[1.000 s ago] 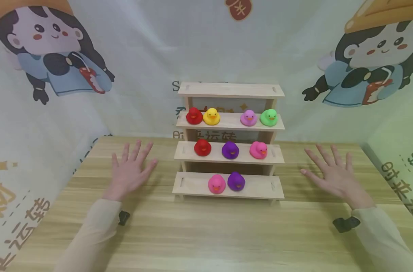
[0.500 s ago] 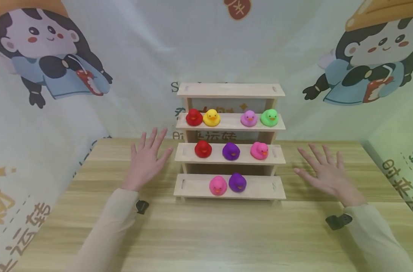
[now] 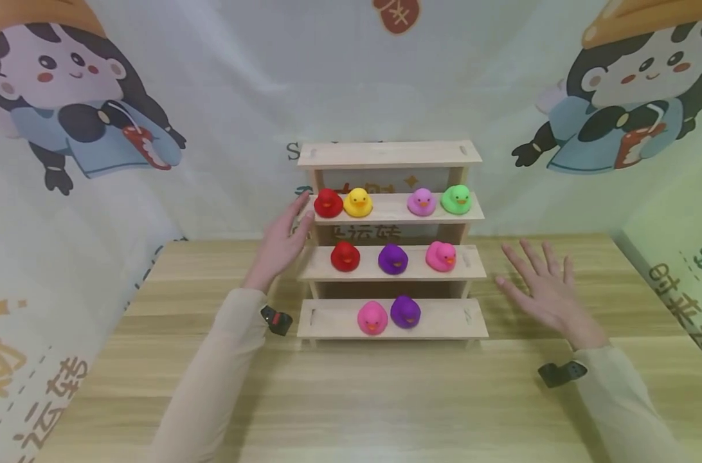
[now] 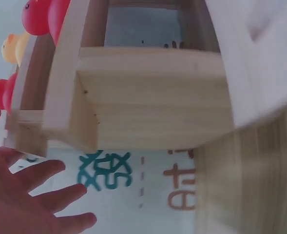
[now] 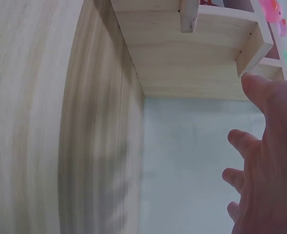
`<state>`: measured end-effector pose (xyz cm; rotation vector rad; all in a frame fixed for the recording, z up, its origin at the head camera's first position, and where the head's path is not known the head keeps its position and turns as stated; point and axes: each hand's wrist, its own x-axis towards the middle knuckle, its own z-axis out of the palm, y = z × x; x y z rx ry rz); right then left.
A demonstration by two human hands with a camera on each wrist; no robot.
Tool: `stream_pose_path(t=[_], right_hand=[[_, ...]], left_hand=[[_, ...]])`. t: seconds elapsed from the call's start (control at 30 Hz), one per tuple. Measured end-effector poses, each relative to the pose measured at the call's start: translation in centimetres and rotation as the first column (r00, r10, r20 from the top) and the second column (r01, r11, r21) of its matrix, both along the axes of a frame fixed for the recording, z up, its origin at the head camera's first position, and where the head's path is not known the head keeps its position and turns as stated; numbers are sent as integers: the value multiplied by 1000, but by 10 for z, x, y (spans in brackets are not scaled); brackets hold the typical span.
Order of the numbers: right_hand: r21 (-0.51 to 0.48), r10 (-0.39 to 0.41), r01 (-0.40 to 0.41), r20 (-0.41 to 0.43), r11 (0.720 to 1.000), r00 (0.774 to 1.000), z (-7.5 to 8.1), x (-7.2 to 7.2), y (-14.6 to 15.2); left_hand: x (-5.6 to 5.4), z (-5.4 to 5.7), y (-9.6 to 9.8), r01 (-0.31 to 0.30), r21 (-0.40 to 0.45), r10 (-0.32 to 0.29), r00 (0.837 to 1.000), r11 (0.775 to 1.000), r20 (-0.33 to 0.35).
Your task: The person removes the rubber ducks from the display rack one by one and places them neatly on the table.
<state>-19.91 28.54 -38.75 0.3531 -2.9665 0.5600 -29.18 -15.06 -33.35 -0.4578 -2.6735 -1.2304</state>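
Note:
A stepped wooden rack bears several rubber ducks. On its second tier from the top sit a red duck, a yellow duck, a light purple duck and a green duck. The tier below has a red duck, a purple duck and a pink duck. A pink duck and a purple duck rest on the lowest tier. My left hand is at the rack's left end, near the upper red duck, fingers extended. My right hand, fingers spread, holds nothing right of the rack.
The rack stands on a wood-grain table. Behind and beside it hangs a pale printed cloth with cartoon figures. A dark wrist device is on the left wrist, another wrist device on the right.
My left hand has moved right and away from me, from the table's left side to the rack's upper left end. The right hand has drifted slightly left. The ducks keep their places.

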Motion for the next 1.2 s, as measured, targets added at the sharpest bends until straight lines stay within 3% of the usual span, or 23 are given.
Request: stream_pose_path(t=[0.23,0.6,0.9,1.2], right_hand=[[-48,-12,13,9,999,1000,-6,1,-4],[-90,-27,27,-8,996,1000,-4,2,-15],[-140,-19,-2,-148,990,989,16,-4,-30],[-159,24,-76,-303,984,953,37,-19,-45]], left_hand=[[-4,-7,8,-20,135,4,993,991,118],[-3,-11,15,-45,309,0,990,950,142],[0,-17,12,-98,365,42,987,926,158],[-1,-17,18,-101,394,38,986,914,165]])
